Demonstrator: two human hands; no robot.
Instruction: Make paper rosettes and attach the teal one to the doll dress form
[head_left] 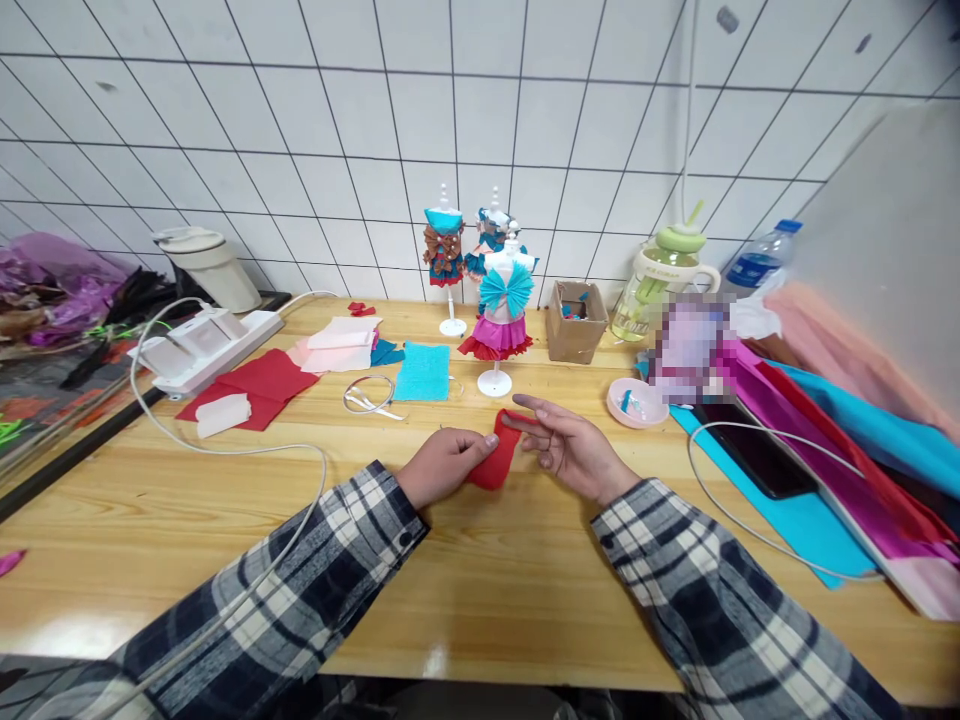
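Red piece (491, 471) pinched in left hand (444, 464), right hand (574, 447) at its upper end, fingers extended, apart

White power strip (229, 350) near cream tumbler (217, 270); blue-capped water bottle (759, 260).

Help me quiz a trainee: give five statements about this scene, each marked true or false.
1. The left hand holds a red piece. True.
2. The cardboard box stands left of the front mannequin. False: the cardboard box stands right of the front mannequin.
3. The right hand touches the red piece. True.
4. The pink bowl is upside down. False: the pink bowl stands upright.
5. A turquoise square lies on the table. True.
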